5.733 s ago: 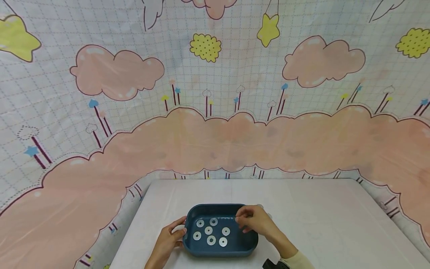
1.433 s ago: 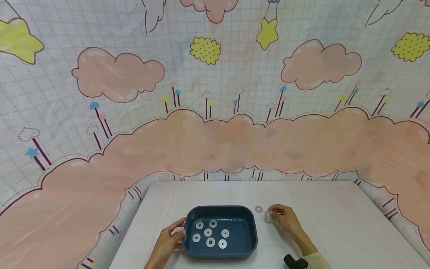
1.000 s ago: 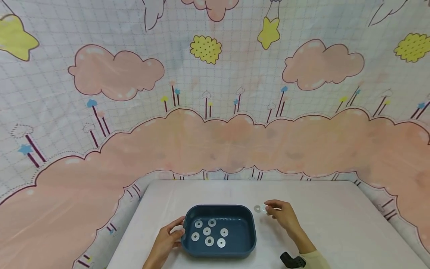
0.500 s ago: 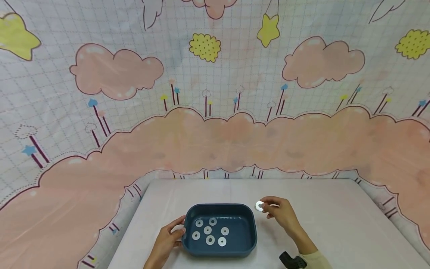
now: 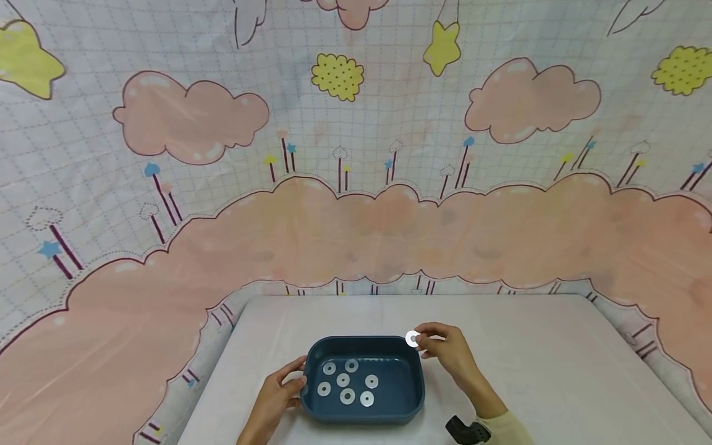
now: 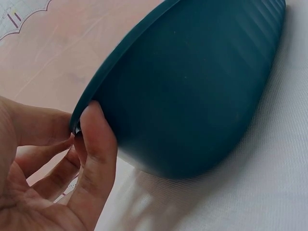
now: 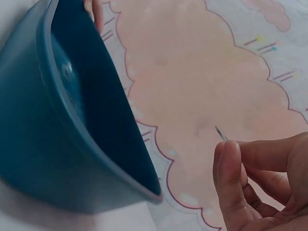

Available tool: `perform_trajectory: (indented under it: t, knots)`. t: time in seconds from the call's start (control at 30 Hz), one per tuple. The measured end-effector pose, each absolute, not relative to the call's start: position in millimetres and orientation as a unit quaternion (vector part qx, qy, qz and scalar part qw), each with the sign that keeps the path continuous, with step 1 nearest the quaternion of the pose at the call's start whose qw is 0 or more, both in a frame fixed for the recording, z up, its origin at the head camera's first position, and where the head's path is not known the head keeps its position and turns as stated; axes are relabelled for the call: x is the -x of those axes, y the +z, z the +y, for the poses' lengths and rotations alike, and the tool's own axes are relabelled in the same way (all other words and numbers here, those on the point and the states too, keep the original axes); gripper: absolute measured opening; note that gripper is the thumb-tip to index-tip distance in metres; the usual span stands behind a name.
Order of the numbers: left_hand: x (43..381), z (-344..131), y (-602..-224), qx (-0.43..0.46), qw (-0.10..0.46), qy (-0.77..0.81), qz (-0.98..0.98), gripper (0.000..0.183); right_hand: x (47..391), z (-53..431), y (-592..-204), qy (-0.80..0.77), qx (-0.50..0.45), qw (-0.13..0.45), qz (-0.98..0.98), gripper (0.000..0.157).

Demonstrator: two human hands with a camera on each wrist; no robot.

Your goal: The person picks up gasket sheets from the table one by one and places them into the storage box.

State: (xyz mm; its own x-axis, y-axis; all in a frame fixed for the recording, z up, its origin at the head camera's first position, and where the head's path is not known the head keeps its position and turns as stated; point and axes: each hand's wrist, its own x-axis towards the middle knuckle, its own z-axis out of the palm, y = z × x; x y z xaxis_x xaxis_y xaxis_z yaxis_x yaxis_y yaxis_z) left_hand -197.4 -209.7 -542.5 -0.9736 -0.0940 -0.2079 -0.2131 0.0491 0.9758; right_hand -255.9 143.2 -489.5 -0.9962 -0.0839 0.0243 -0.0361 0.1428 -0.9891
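Observation:
A dark blue rectangular tray [image 5: 395, 389] stands on the white table, with several flat silvery washers [image 5: 343, 380] spread over the left and middle of its floor. My left hand [image 5: 272, 395] grips the tray's left end; in the left wrist view, thumb and fingers [image 6: 98, 144] pinch the rim. Near the far right corner of the tray, my right hand [image 5: 450, 352] pinches a washer [image 5: 411, 338] between thumb and forefinger. The right wrist view shows that washer [image 7: 221, 134] edge-on, raised and apart from the tray wall. Whether a second washer lies behind it, I cannot tell.
The white table [image 5: 528, 346] stretches to both sides and behind the tray. A patterned cloth [image 5: 356, 241] with clouds and stars hangs beyond the table. A black device [image 5: 467, 431] sits at the right wrist, beside a pale sleeve [image 5: 503, 428].
My right hand has left the table surface right of the tray and come leftward to its far corner, carrying a washer. Two washers previously on the table there no longer show. The left hand stays put.

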Motion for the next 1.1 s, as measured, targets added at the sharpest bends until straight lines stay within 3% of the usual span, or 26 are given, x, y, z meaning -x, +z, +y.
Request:
perform_trajectory:
  t: [1.1]
  knots:
    - [193, -216, -539, 0.100, 0.053, 0.676, 0.728, 0.049, 244, 71, -502, -0.667, 0.085, 0.092, 0.735, 0.022]
